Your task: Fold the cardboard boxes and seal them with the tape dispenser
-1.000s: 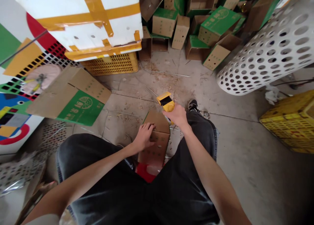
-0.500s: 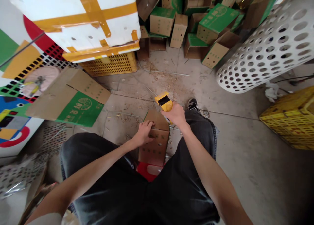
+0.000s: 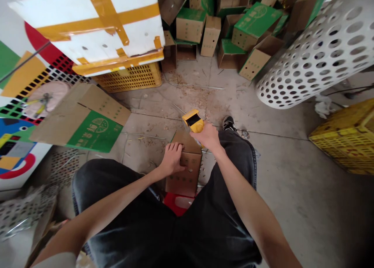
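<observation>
Between my legs stands a brown cardboard box (image 3: pixel 184 182) with green print and a small hole in its near side. My left hand (image 3: pixel 172 158) lies on its upper left part, fingers bent over the top and thumb on the near side. Past the box's far right corner, my right hand (image 3: pixel 208 137) is closed around a yellow tape dispenser (image 3: pixel 194 120) with a dark opening facing up. The dispenser is held over the top's right side; its lower end is partly hidden by the hand. Below the box a red surface (image 3: pixel 175 203) shows.
A green-printed carton (image 3: pixel 96 131) stands at the left, beneath a taped white foam box (image 3: pixel 140 30) on a yellow crate (image 3: pixel 137 77). Several cartons (image 3: pixel 189 26) lie at the back. A perforated white cylinder (image 3: pixel 309 69) and another yellow crate (image 3: pixel 344 137) are at the right.
My left hand's fingers have shifted slightly and lie straighter over the box's top. My right hand still holds the tape dispenser in about the same place. The whole view has shifted slightly.
</observation>
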A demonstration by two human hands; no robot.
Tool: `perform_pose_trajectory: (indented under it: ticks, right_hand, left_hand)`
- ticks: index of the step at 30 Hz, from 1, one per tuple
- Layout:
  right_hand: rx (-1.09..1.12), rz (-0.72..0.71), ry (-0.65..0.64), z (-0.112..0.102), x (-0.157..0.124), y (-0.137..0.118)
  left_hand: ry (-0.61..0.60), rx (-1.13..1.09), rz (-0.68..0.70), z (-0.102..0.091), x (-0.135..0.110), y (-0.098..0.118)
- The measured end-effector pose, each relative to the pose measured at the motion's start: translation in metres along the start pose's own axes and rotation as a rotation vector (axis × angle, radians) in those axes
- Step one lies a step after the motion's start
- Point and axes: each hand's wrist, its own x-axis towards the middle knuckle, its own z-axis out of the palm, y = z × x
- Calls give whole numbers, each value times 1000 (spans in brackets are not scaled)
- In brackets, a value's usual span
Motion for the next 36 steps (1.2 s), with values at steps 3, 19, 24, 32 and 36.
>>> perform_pose_trajectory:
  ticks: [3,19,24,32,36]
  right_hand:
    - [8,9,5,1,1,1]
    - [-9,14,-18,-3,-2,-4]
    - [-1,12,-17,-2,-2,-1]
    - [6,-2,9,3,2,2]
    - [16,-7,12,4,1,2]
  left_hand:
    - [-25,-12,-10,-1,2,-1]
    - [-132,-248,-29,-12,20,-23]
    - [-123,-196,-21,-10,19,-23]
    - [-64,-8,-33,-9,11,-7]
    - [-65,3,-40,-9,10,-5]
